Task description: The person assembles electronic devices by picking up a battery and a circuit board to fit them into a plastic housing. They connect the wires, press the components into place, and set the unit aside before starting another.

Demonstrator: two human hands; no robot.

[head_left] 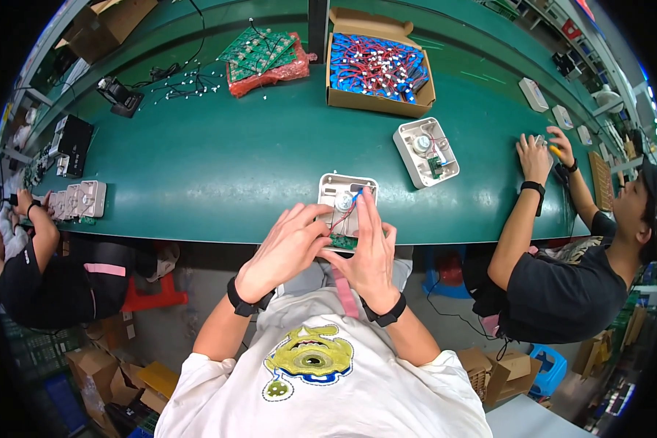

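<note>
At the table's near edge lies a white plastic housing (348, 180) with its inside facing up. A round speaker (344, 201), red and blue wires (352, 204) and a green circuit board (343, 241) show in it. My left hand (288, 244) has its bent fingers on the housing's left side, by the wires and the board. My right hand (371, 255) grips the right side, its fingertips up by the blue wire and its thumb near the board. The fingers cover much of the housing, so their exact contact is partly hidden. A second open housing (426, 152), with speaker and board, rests farther right.
Behind stand a cardboard box (381, 104) of blue wired battery packs and a stack of green boards (259, 52) on red wrap. Loose cables (190, 86) lie left of them. Co-workers sit at both sides, with white housings (77, 201) by the left one.
</note>
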